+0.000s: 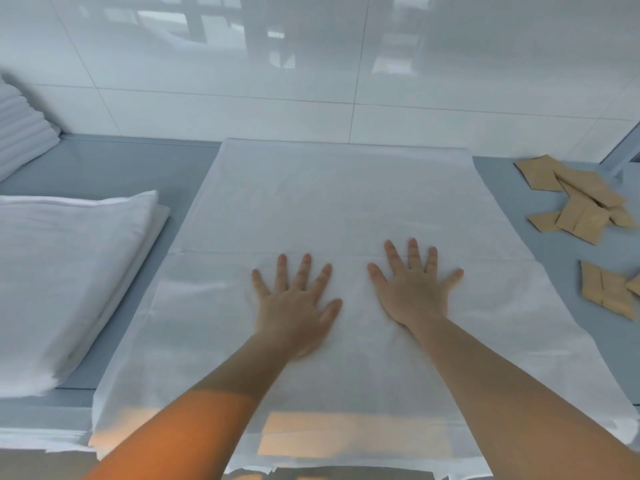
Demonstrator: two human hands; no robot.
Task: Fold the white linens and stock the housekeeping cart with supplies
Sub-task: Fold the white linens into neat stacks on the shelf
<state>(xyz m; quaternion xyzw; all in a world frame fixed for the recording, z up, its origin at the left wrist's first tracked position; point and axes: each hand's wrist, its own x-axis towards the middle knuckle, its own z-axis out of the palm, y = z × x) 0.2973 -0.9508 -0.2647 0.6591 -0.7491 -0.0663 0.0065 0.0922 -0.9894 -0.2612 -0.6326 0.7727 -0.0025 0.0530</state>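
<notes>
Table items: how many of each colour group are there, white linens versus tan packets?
White linens: 3: spread sheet, folded pile, far-left stack.
Tan packet clusters: 2: upper, lower; single packets overlap, uncountable.
Total: 5

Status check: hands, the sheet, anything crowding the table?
Left hand and right hand open, fingers spread, flat on white sheet. Sheet spread on table, near edge overhanging. Folded linen left, tan packets right, both clear of it.

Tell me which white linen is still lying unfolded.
The large sheet spread flat mid-table under both open hands; the linens at left and the far-left stack are folded.
</notes>
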